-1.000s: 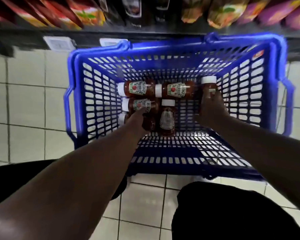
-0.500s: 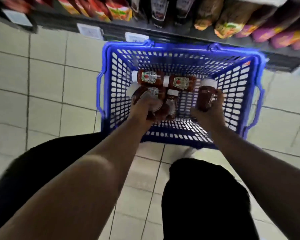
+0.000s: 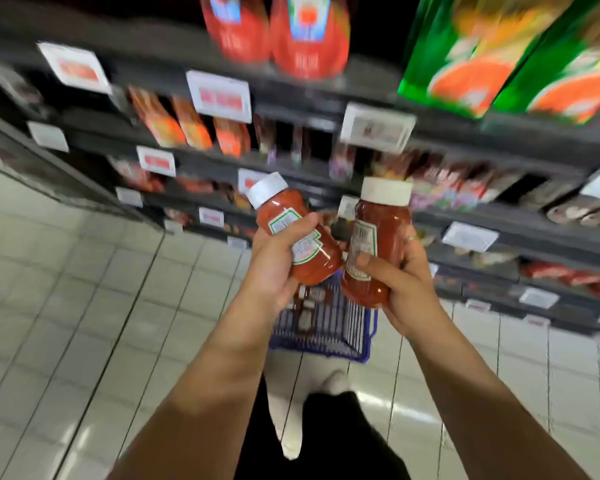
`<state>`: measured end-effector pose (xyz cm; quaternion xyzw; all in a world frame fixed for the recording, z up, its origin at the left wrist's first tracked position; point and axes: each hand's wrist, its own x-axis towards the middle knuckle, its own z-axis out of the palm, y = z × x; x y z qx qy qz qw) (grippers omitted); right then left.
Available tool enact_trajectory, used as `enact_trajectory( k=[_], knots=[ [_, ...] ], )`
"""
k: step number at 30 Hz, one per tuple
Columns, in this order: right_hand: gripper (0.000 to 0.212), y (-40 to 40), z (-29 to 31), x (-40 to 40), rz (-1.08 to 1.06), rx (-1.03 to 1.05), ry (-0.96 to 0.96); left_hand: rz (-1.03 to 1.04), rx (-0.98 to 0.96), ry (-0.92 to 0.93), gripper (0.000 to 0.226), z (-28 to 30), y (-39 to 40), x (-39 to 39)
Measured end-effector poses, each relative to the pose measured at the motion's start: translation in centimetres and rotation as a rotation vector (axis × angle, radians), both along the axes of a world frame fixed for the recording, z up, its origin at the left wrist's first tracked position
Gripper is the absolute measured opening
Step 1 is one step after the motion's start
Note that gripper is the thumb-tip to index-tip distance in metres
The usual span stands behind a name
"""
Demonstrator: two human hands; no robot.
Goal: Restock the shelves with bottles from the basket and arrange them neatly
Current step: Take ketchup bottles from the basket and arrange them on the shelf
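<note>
Holding one ketchup bottle in each hand, the person stands before the dark shelves [image 3: 499, 216] with the blue basket [image 3: 326, 327] on the tiled floor [image 3: 84, 289] below, its near edge showing under the wrists. The left hand [image 3: 274, 265] has its fingers and thumb curled round the body of the left bottle [image 3: 291, 230], which leans with its white cap toward the upper left. The right hand [image 3: 399, 278] grips the right bottle [image 3: 374, 244] low on its body, thumb across the label, the bottle close to upright with its white cap on top. The two bottles are raised well above the basket and nearly touch at their lower ends; whether they do touch cannot be told. These look like smooth plastic squeeze bottles, full of sauce, so probably moderately heavy for their size, a little yielding under pressure and apt to slip on the glossy label. A hold round the widest part of the body, as now, seems safest; the cap is a poorer place to grip. Motion blur hides which shelf row has a gap for them.
</note>
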<state>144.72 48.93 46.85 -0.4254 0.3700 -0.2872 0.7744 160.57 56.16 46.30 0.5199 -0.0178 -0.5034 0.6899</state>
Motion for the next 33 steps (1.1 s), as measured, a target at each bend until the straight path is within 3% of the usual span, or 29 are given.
enact_trajectory(
  k=[8, 13, 16, 20, 26, 29, 33],
  knots=[
    [0.054, -3.7, 22.0, 2.6, 0.177, -0.226, -0.143, 0.001, -0.327, -0.276, 0.041, 20.4, -2.0, 6.3],
    [0.048, -6.5, 31.6, 6.3, 0.214, -0.447, -0.034, -0.064, -0.447, -0.358, 0.048, 27.0, -2.8, 10.6],
    [0.045, -8.7, 36.0, 9.6, 0.232, -0.668, 0.148, -0.096, -0.461, -0.432, 0.038, 29.0, -3.2, 14.2],
    [0.033, -11.5, 38.3, 14.3, 0.309, -1.01, 0.478, -0.156, -0.462, -0.463, 0.054, 30.5, -3.8, 18.5],
    [0.058, -13.9, 36.8, 17.0, 0.415, -1.601, 0.839, -0.203, -0.439, -0.443, 0.051, 30.8, -4.7, 22.1],
    [0.066, -14.5, 35.1, 16.7, 0.366, -1.781, 0.843, -0.219, -0.447, -0.442, 0.045, 30.8, -5.6, 22.0],
    [0.064, -14.9, 33.6, 16.0, 0.35, -1.82, 0.75, -0.248, -0.451, -0.42, 0.053, 31.4, -6.5, 20.4]
  ],
)
